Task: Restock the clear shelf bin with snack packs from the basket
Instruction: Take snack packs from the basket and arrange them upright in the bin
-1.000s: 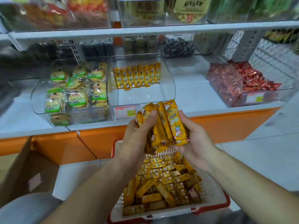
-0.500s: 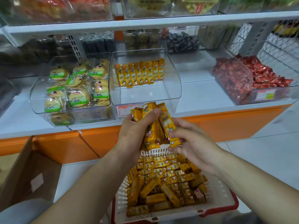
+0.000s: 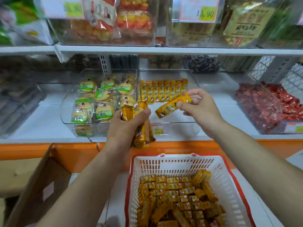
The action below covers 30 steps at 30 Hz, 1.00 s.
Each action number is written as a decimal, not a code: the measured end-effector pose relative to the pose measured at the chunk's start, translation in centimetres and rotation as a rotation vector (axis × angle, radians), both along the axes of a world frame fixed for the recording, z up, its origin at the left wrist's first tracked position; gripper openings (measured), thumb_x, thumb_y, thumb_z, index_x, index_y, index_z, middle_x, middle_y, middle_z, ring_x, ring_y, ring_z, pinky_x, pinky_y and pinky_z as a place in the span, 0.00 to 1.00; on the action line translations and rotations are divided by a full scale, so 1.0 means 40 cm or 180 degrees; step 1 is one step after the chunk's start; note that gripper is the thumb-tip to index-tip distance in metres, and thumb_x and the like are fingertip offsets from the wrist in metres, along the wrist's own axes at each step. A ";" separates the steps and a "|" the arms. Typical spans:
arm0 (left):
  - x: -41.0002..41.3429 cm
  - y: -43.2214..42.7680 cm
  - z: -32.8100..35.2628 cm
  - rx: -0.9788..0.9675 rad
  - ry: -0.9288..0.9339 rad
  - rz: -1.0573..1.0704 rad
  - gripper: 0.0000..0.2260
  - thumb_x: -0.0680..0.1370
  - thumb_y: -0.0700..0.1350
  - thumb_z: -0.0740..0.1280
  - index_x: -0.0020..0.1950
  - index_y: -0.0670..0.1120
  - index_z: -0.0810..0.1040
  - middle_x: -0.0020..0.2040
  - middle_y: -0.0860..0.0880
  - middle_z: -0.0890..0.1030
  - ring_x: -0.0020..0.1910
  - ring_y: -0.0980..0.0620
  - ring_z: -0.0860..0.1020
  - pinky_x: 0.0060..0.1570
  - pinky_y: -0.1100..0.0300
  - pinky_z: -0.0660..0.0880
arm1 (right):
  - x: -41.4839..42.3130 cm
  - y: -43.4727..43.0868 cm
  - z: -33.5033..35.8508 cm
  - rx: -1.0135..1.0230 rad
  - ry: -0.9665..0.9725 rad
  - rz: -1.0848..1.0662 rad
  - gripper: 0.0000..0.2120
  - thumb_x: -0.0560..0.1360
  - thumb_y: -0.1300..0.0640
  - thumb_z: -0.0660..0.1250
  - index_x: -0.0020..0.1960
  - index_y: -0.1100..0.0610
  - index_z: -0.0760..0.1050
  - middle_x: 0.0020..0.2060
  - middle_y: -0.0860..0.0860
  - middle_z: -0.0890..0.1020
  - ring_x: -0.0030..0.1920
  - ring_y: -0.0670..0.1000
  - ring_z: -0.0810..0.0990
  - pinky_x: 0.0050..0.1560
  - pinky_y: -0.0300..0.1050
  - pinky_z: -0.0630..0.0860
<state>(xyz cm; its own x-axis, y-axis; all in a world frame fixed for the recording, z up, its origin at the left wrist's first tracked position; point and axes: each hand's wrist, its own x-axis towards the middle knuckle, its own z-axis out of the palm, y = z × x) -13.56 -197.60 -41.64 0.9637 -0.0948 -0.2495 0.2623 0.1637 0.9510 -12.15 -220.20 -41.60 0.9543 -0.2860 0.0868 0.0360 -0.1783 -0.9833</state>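
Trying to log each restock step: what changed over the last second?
The right hand has pulled one pack from the bunch that both hands held and carried it up over the bin. The left hand, raised to the bin's front, now grips the bunch alone. The row at the bin's back and the basket load look unchanged.

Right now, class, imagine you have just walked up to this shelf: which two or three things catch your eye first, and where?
The right hand pinches one yellow snack pack over the clear shelf bin, where a row of the same packs stands at the back. The left hand grips a bundle of packs in front of the bin, and below sits a white basket with a red rim, heaped with more.
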 end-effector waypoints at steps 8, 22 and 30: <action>0.047 0.072 -0.015 0.0188 -0.0042 0.0208 0.37 0.57 0.62 0.84 0.61 0.52 0.78 0.50 0.47 0.88 0.47 0.43 0.87 0.49 0.40 0.84 | 0.415 0.084 -0.097 -0.2028 -0.0107 0.0129 0.18 0.70 0.60 0.77 0.59 0.55 0.81 0.53 0.53 0.83 0.54 0.54 0.81 0.57 0.44 0.75; 0.083 0.095 -0.065 0.0117 0.0264 0.0205 0.38 0.55 0.62 0.84 0.61 0.55 0.77 0.49 0.50 0.88 0.45 0.48 0.88 0.42 0.47 0.85 | 0.595 0.103 -0.242 -0.3020 0.0248 0.0464 0.33 0.66 0.56 0.80 0.66 0.55 0.67 0.49 0.55 0.80 0.48 0.56 0.78 0.45 0.47 0.73; 0.086 0.080 -0.067 0.0135 0.0254 0.0182 0.38 0.54 0.62 0.82 0.62 0.56 0.77 0.51 0.50 0.87 0.48 0.46 0.87 0.48 0.43 0.84 | 0.634 0.117 -0.226 -0.3308 0.0145 0.0284 0.18 0.71 0.58 0.72 0.51 0.50 0.63 0.38 0.53 0.75 0.40 0.61 0.77 0.41 0.55 0.77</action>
<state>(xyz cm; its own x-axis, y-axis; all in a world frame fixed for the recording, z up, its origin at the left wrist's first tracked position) -10.13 -194.39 -44.31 0.9442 -0.0278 -0.3282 0.3288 0.1406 0.9339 13.22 -215.52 -50.65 0.9769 -0.0192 0.2130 0.0574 -0.9359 -0.3476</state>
